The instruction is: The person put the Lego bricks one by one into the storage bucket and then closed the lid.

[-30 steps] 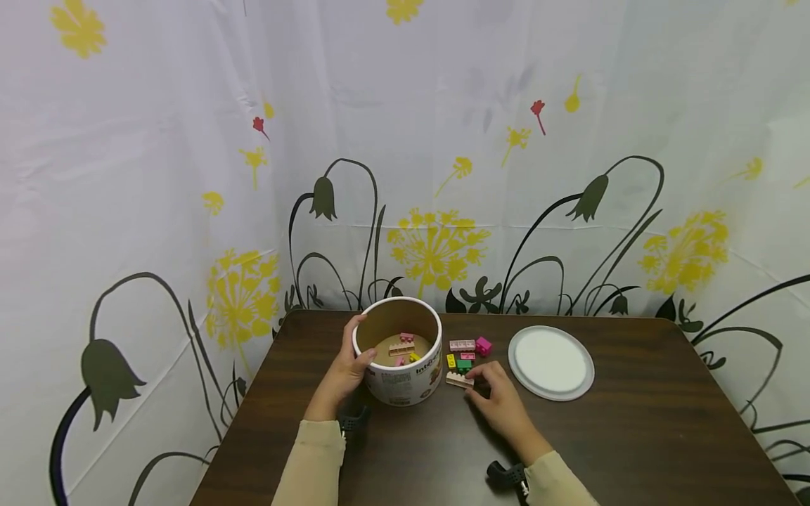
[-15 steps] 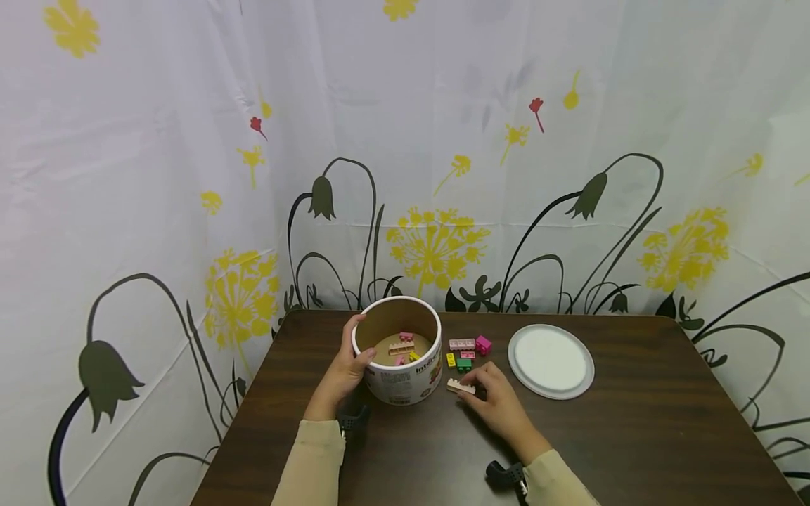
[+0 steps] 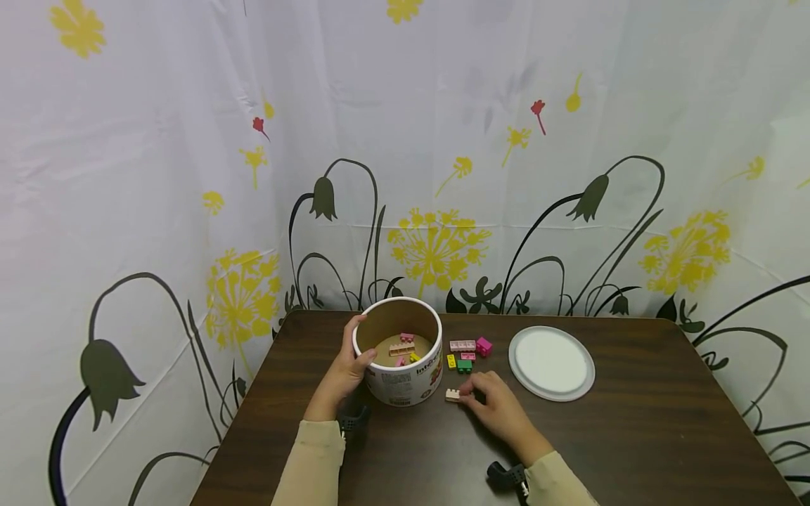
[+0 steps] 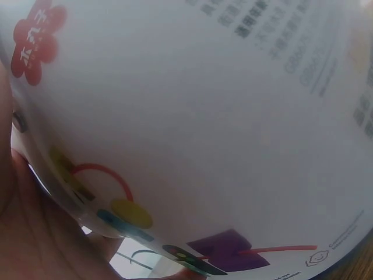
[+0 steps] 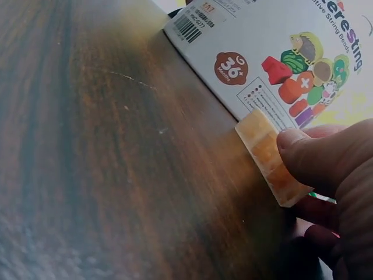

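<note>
My left hand (image 3: 342, 370) grips the rim of a round white cardboard tub (image 3: 405, 386) with printed labels, its thumb over the near rim. Filling the left wrist view is the tub's side (image 4: 192, 116), with the hand at lower left. Between thumb and fingers my right hand (image 3: 498, 407) pinches a long cream building brick (image 3: 452, 395), right of the tub and low over the table. The right wrist view shows the brick's hollow underside (image 5: 269, 154) facing the camera. Inside the tub lie several bricks, among them a peach brick (image 3: 401, 348) and a yellow brick (image 3: 414, 357).
Behind the right hand lie a pale pink brick (image 3: 462, 346), a magenta brick (image 3: 484, 346), a small pink brick (image 3: 468, 357), a yellow brick (image 3: 451, 361) and a green brick (image 3: 465, 367). A round white lid (image 3: 552, 363) lies to their right on the brown table (image 3: 639, 429).
The right hand has drawn the cream brick toward the person, away from the other bricks, and the brick has turned so less of it shows. The left hand and tub stay put.
</note>
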Demonstrator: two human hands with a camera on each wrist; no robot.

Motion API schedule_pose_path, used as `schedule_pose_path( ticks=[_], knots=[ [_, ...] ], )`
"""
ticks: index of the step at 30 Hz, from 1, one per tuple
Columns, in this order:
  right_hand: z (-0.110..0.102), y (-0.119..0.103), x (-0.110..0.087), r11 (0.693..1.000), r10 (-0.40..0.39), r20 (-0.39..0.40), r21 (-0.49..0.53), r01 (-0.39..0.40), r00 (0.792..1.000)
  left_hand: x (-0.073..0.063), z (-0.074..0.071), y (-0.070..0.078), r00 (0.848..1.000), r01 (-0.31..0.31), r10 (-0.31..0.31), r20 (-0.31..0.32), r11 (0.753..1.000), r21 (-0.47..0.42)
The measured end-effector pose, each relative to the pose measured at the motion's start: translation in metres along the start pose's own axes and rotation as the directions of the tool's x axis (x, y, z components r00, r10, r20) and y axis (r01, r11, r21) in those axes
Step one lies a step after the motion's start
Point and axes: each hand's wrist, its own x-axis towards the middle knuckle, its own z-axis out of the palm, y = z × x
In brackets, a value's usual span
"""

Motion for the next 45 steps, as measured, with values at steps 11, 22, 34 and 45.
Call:
schedule_pose_path(
  ticks=[11, 22, 34, 45],
  knots=[
    [-0.001, 0.004, -0.001, 0.999, -0.04, 0.022, -0.007, 0.04, 0.999, 0.001, 0.002, 0.002, 1.0, -0.001, 0.001, 0.004, 1.0, -0.011],
    [-0.01, 0.002, 0.001, 0.988, 0.058, -0.188, 0.153, -0.029, 0.98, 0.006, 0.006, 0.0, 1.0, -0.018, 0.018, 0.011, 1.0, -0.005],
    [-0.048, -0.057, 0.046, 0.874, 0.213, -0.371, 0.485, -0.007, 0.904, 0.009, 0.005, 0.002, 1.0, -0.004, 0.002, 0.031, 0.999, 0.042],
    [-0.037, -0.145, 0.116, 0.718, 0.063, -0.303, 0.676, 0.168, 0.951, 0.003, -0.001, -0.005, 1.0, -0.006, 0.005, 0.007, 1.0, 0.028]
  ],
)
